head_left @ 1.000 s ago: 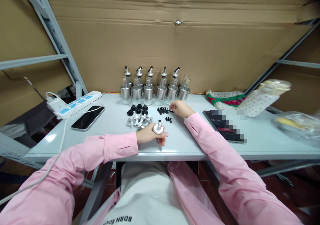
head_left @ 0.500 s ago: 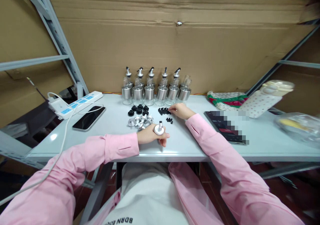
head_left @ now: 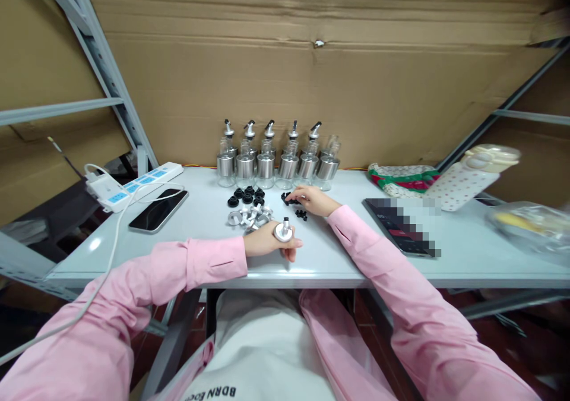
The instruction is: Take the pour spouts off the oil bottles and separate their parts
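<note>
My left hand rests near the table's front edge, closed around a silver pourer part with a small dark tip pointing up. My right hand is over a group of small black levers, its fingertips among them; whether it pinches one is hidden. Just in front of it lie smaller black pieces. Loose silver pourer parts are heaped behind my left hand, and black ringed stoppers sit behind those. Glass bottles with metal bands stand in rows at the back, several topped with pourers.
A power strip with a white cable and a phone lie on the left. To the right are a dark tablet-like device, a patterned cloth, a dotted bottle and a plastic-wrapped item. Cardboard stands behind.
My right hand has shifted a little left over the black levers, now covering more of them. My left hand and the silver part in it have stayed in place.
</note>
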`<state>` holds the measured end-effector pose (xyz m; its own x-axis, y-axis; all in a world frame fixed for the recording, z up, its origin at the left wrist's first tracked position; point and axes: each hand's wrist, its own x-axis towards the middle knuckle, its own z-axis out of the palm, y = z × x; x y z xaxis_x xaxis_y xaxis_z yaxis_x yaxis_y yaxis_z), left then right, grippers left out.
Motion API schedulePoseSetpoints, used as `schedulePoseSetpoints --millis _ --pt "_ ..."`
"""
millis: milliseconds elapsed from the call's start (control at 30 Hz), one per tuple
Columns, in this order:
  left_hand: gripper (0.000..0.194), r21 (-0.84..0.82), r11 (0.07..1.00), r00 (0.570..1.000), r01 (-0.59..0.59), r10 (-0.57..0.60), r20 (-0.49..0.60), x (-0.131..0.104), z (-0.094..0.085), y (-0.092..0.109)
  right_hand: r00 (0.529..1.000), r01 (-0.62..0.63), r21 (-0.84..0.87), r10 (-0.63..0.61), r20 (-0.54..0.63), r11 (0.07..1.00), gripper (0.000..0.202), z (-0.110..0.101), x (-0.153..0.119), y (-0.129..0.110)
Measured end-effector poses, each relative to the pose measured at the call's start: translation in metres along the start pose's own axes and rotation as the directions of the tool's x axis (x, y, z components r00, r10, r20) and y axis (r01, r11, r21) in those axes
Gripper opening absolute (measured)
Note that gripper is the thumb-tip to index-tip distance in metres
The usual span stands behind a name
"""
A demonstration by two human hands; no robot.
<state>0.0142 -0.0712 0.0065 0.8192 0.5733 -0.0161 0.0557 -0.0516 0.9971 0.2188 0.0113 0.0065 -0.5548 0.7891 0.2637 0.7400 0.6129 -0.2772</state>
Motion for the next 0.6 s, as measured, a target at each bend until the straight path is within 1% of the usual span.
schedulePoseSetpoints --millis 133,400,467,533,600 --pt "0.042 0.005 1.000 1.000 0.006 -0.006 0.001 0.0002 0.0001 -0.0005 1.000 0.002 -0.003 -0.002 0.017 1.000 0.037 0.0012 -0.0002 -0.0019" --pt "0.044 -0.005 1.000 1.000 -0.002 0.002 -0.003 0.0005 0.0003 -0.0002 0.999 -0.052 0.007 0.052 0.000 0.999 0.031 0.0035 0.0008 0.0002" --pt "0.045 -0.015 1.000 1.000 -0.009 0.009 -0.003 0.0005 -0.0001 -0.0009 0.998 -0.061 0.022 0.062 -0.023 0.998 0.029 0.0026 0.0010 0.0000" --pt "0.046 -0.017 1.000 1.000 -0.021 0.020 -0.008 0.0002 -0.0006 -0.0011 0.994 -0.078 0.051 0.082 -0.077 0.996 0.026 -0.0005 0.0007 -0.0013" --pt "0.047 -0.017 0.999 0.999 -0.035 0.035 -0.006 -0.0004 -0.0011 -0.0003 0.984 -0.097 0.138 0.116 -0.133 0.986 0.022 -0.0055 0.0001 -0.0054"
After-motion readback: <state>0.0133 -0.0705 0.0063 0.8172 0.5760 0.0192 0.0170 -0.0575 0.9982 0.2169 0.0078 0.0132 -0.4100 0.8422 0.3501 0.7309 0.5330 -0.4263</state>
